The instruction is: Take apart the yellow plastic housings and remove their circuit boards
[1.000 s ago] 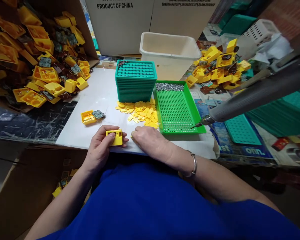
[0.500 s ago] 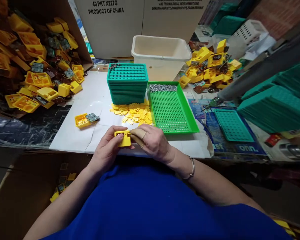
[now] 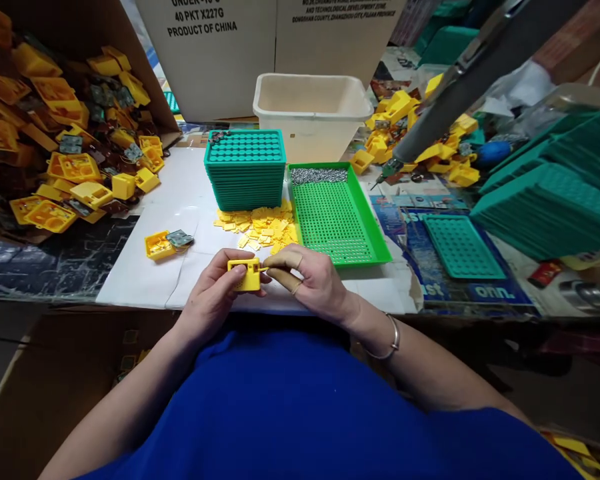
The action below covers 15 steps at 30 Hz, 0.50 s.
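Step in hand: looks like we're fitting a small yellow piece [image 3: 265,269] to the side of a yellow housing [image 3: 250,280]; our read, since the fingers hide part of the joint.
Left hand: our left hand [image 3: 211,293] pinches the housing, thumb on the front face, fingers behind.
Right hand: our right hand [image 3: 315,283] pinches the small piece between thumb and forefinger, both in tan finger covers [image 3: 289,259].
Next move: we'd say it calls for a steady left grip and the piece lined up straight with the housing's edge, then light pressure. Too much angle could bend something that thin.
Housing position: off the table in our hands, over the near edge of the white sheet [image 3: 125,277], in front of the loose yellow pieces [image 3: 273,227].
Housing look: boxy, bright yellow, plain lower front; cut-out along the top, partly under our thumb, small dark opening near the right end. Finer detail too small to tell.
Piece look: thin, yellow, mostly covered by fingertips; tip right at the housing's side. Can't tell if it's seated.
Nearby: open yellow case [image 3: 156,248] with grey part [image 3: 180,238], on the sheet, left of our hands.
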{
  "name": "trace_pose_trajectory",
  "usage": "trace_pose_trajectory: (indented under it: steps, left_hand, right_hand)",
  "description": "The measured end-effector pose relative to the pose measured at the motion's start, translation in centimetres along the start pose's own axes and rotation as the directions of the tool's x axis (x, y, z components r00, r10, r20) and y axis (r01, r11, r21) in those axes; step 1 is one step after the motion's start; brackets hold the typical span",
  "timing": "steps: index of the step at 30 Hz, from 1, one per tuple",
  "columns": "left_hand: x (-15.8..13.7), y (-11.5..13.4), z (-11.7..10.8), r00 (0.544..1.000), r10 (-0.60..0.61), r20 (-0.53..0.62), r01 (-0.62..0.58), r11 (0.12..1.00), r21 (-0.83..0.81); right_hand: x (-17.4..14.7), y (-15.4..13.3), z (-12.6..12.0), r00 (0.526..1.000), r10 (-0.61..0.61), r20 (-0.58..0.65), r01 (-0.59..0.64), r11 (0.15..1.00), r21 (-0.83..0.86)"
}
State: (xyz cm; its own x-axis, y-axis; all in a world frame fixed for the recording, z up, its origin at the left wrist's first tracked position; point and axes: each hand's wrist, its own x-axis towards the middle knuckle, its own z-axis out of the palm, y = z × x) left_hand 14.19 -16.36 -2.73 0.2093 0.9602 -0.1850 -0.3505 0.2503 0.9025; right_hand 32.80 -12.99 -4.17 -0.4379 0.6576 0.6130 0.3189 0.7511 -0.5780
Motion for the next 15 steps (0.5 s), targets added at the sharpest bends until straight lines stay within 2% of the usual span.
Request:
trace_pose_trajectory:
  steps: [2,3,5,6,7,8,10,12,13,15]
  left_hand:
    - [0.2,0.0,0.0,1.0,-0.008,0.014,0.008,1.0,0.006]
    - [0.3,0.0,0.0,0.999,-0.03,0.03,0.03,0.999,0.011]
    - [0.7,0.2,-0.2,0.99,-0.115,0.083,0.114,0.993,0.016]
    - [0.9,0.3,-0.3,0.979,-0.167,0.114,0.166,0.986,0.016]
    - [1.0,0.4,-0.4,0.968,-0.21,0.138,0.21,0.978,0.014]
    - [1.1,0.4,-0.5,0.961,-0.233,0.146,0.234,0.972,0.009]
    - [1.1,0.2,-0.5,0.967,-0.221,0.124,0.223,0.975,-0.002]
    - [0.9,-0.1,-0.4,0.981,-0.168,0.096,0.168,0.986,0.004]
    - [0.8,-0.4,-0.3,0.986,-0.14,0.093,0.139,0.99,0.022]
    - [0.5,-0.8,-0.2,0.991,-0.083,0.106,0.073,0.993,0.093]
  right_hand:
    - [0.2,0.2,-0.2,0.984,-0.175,0.023,0.176,0.963,-0.206]
    - [0.2,0.4,-0.3,0.958,-0.282,0.047,0.282,0.906,-0.316]
    - [0.4,0.7,-0.6,0.87,-0.478,0.117,0.473,0.748,-0.466]
    - [0.4,0.8,-0.8,0.827,-0.542,0.149,0.538,0.683,-0.494]
    - [0.5,0.9,-1.0,0.804,-0.57,0.168,0.568,0.655,-0.499]
    - [0.5,1.0,-1.2,0.815,-0.554,0.17,0.559,0.674,-0.484]
    - [0.6,0.8,-1.5,0.909,-0.397,0.124,0.413,0.824,-0.389]
    - [0.6,0.5,-1.5,0.988,-0.137,0.069,0.148,0.97,-0.191]
    - [0.6,0.2,-1.5,0.998,-0.01,0.068,0.015,0.997,-0.075]
    - [0.6,-0.3,-1.3,0.979,0.173,0.104,-0.184,0.977,0.106]
